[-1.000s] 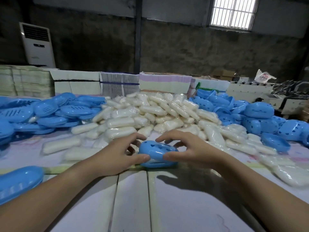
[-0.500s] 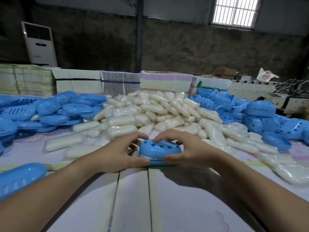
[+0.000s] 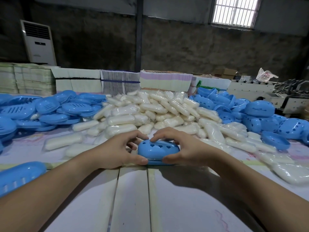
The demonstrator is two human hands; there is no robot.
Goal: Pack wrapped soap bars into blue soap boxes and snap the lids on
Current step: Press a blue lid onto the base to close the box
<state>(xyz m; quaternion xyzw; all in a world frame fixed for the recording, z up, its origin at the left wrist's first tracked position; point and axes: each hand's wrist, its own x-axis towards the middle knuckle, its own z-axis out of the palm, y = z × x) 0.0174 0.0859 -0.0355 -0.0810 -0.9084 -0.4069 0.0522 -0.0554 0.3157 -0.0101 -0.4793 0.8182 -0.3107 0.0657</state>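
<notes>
between both hands' grip (image 3: 154, 153) sits the soap box (image 3: 158, 150).

A dim workshop with a rough, dark grey concrete back wall (image 3: 192, 47). High on the right, a barred window (image 3: 235, 11) lets in bright daylight. A dark vertical post (image 3: 139, 34) runs down the wall near the centre. At left stands a tall white floor-standing air conditioner (image 3: 38, 42). Along the wall's foot sit stacks of flat paper or card (image 3: 25, 79), some cream, one bundle grey and tied with a blue band (image 3: 120, 82), one with pink stripes. At far right is a pale machine (image 3: 250, 88) with a plastic bag (image 3: 265, 76) above it. A pale worktable (image 3: 133, 198) fills the foreground.
</notes>
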